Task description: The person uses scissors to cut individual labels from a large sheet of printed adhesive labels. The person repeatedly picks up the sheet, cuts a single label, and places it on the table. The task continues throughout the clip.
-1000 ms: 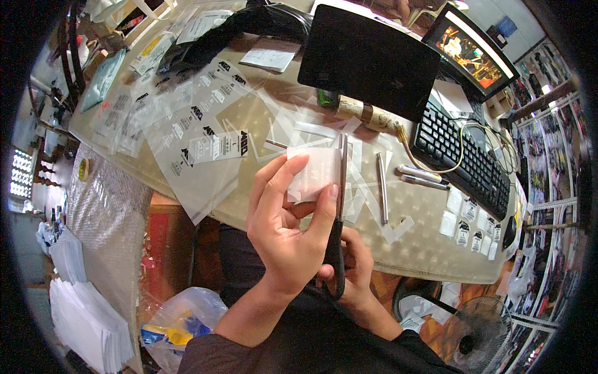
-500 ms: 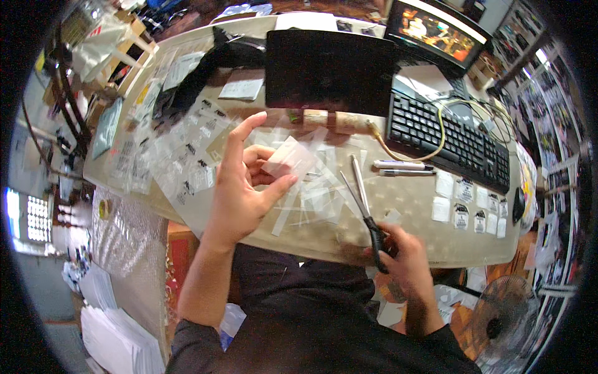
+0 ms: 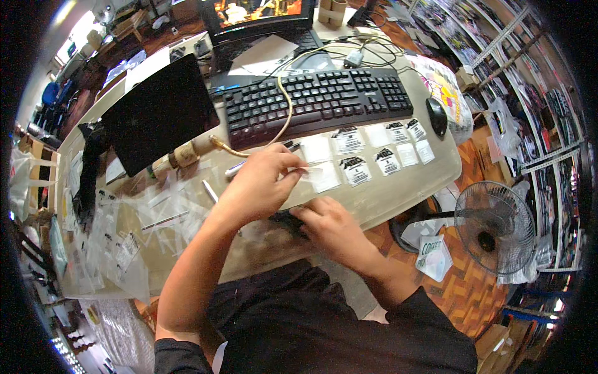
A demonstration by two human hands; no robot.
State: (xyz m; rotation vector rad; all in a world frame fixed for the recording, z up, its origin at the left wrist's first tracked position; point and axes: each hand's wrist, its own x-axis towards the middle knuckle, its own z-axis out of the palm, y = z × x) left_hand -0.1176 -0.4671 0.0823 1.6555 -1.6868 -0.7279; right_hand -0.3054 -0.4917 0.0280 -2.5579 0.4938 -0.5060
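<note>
My left hand is over the desk with thumb and forefinger pinched on a small flat packet, partly see-through and blurred. It hovers beside the rows of small white packets, some with black print on them. My right hand is at the desk's front edge, fingers curled around the black handle of the scissors. My left forearm and hand cover part of the scissors, so how far the blades are apart cannot be made out. Clear plastic bags and strips lie scattered to the left.
A black keyboard with a cable across it and a mouse lie behind the packets. A dark panel stands at back left; a lit laptop screen is farther back. A fan stands on the right.
My view has turned to the right. The left hand has moved right with the small packet, from above the clear plastic to the packet rows. The right hand still has the scissors, now lower.
</note>
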